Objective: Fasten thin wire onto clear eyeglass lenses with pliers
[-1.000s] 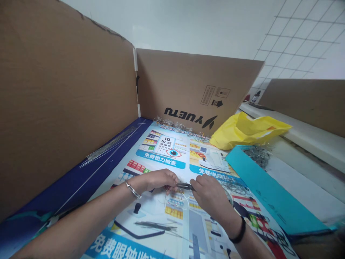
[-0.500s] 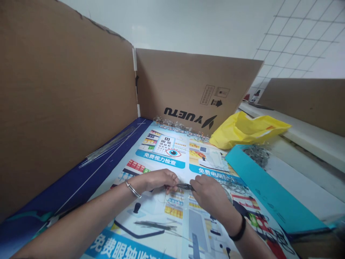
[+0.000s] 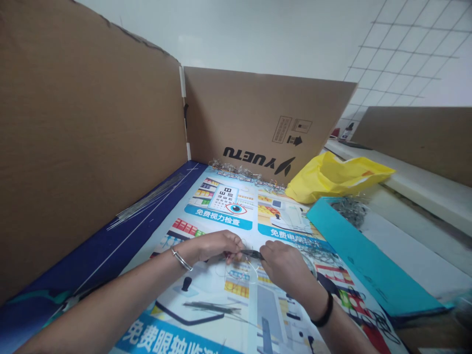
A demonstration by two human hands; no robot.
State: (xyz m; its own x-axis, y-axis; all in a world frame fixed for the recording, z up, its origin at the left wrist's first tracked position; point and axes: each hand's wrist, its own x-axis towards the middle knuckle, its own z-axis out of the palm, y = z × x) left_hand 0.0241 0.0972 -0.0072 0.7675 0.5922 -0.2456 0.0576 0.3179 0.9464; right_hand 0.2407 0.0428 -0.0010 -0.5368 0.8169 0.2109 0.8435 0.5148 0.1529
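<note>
My right hand (image 3: 285, 263) is closed around a pair of dark-jawed pliers (image 3: 252, 254), whose nose points left. The fingers of my left hand (image 3: 223, 246) pinch a thin wire (image 3: 255, 269) right at the pliers' tip, and part of it curves out below the jaws. How the jaws sit on the wire is too small to tell. Below my hands, a bundle of short straight wires (image 3: 212, 308) lies on the printed mat (image 3: 247, 295). To the right of my right hand is a tangle of bent wire pieces (image 3: 320, 253).
Long straight wires (image 3: 147, 199) lie along the left cardboard wall (image 3: 92, 132). More wire pieces line the back cardboard panel (image 3: 236, 113). At right are a yellow bag (image 3: 332, 177) and a turquoise box (image 3: 368, 265) with a wire heap (image 3: 350, 211). Black loops (image 3: 376, 314) lie near the lower right.
A curved length of wire now shows more clearly below the pliers' jaws. Both hands stay almost in place, and the view has shifted slightly.
</note>
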